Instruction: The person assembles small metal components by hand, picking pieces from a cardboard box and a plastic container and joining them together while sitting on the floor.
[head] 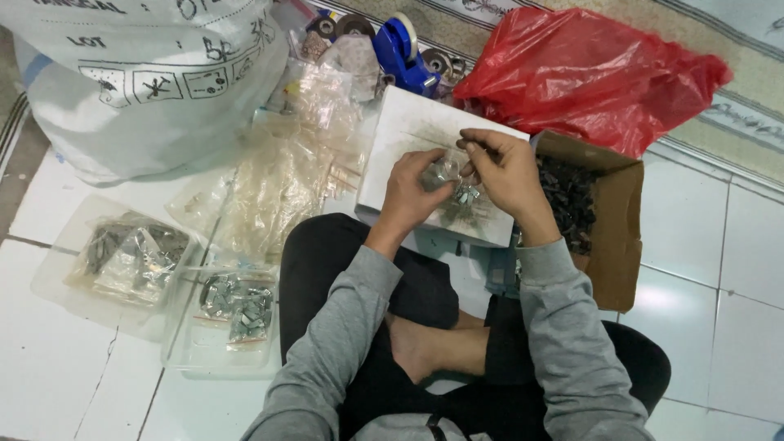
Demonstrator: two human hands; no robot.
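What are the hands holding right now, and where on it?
Both hands, left hand and right hand, hold a small clear bag of metal pieces by its upper edge.

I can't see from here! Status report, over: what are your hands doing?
Left hand and right hand both pinch one small clear bag of metal clips. White box underneath. Nothing in the way.

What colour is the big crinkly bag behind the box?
Red, seen clearly in the head view.

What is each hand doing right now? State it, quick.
Left hand: closed on a small clear bag of metal parts.
Right hand: fingers pinched at the same bag's top.
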